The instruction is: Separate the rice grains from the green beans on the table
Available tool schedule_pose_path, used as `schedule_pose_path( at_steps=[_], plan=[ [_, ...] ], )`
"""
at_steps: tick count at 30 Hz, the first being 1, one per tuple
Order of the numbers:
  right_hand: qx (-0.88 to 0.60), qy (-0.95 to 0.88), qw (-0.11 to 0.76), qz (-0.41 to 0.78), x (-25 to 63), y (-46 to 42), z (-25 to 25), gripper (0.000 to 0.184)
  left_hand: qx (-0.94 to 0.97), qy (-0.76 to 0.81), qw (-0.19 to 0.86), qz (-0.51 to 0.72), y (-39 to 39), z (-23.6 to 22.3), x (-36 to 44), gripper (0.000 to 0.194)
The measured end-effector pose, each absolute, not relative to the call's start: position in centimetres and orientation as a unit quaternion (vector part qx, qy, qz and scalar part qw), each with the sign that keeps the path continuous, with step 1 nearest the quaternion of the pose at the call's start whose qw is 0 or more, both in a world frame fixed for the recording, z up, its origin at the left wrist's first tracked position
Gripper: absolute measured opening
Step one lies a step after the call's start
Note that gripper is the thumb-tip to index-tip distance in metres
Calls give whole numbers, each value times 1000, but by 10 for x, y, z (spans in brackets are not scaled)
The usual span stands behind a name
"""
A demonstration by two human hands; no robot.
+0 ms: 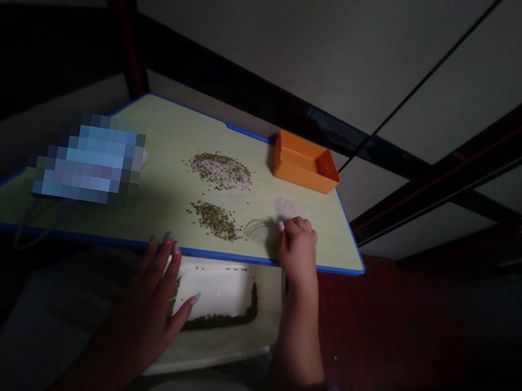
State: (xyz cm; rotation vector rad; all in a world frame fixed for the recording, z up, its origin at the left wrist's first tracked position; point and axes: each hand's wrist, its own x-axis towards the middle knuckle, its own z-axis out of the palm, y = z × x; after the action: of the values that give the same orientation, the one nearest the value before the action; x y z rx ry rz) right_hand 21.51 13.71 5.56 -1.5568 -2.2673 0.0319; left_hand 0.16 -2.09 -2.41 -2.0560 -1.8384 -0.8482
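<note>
My right hand (298,248) is closed at the table's near right side, with its thumb at the end of a thin see-through curved piece (263,230) whose kind I cannot make out. Just beyond the knuckles lies a small pale patch of what looks like rice grains (287,208). To the left are a pile of green beans (217,220) and, behind it, green beans mixed with pale grains (221,171). My left hand (153,297) is open, fingertips near the table's blue edge, over the left side of a white tray (228,342). Dark green beans line the tray's inner edges.
An orange open box (307,171) stands at the back right of the pale table (166,134). A pixelated blue object (90,162) is at the left, with a cable loop (37,233) hanging over the edge. Panelled cabinets rise behind; the reddish floor (360,317) shows at right.
</note>
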Motion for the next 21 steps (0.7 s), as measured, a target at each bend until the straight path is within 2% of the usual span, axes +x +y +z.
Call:
schedule_pose_path(
  at_steps=[13, 21],
  plan=[
    [-485, -842, 236, 30, 210, 135, 49, 25, -711, -621, 133, -302, -22, -23, 0, 84],
    [-497, -830, 253, 10, 204, 136, 48, 26, -708, -624, 133, -301, -21, -24, 0, 83]
  ],
)
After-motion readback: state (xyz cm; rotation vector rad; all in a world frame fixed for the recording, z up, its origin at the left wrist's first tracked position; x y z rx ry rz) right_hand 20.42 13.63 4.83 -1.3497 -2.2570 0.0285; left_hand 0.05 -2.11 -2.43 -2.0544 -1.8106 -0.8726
